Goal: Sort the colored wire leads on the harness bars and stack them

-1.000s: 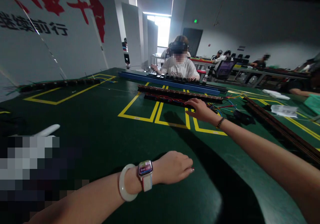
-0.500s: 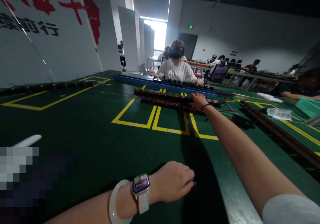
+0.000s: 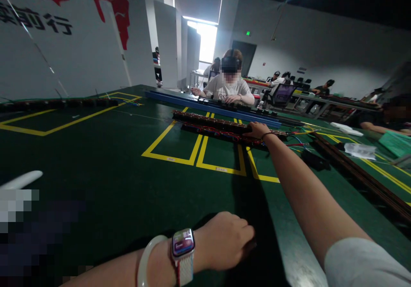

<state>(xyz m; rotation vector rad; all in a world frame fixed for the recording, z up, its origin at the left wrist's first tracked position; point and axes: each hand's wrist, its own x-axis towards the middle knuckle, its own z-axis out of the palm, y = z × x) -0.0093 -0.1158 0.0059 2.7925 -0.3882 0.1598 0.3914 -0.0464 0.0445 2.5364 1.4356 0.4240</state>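
My right hand [image 3: 257,129] touches the pair of long, straight dark strips with red wires [image 3: 208,126], lying far on the green table [image 3: 144,193]; if it grips, I cannot tell. My left hand [image 3: 224,241], near, is loosely closed.

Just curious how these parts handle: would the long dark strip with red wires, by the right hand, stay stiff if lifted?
Probably: the strip lies straight. Its red wires look thin, so they may flop or snag.
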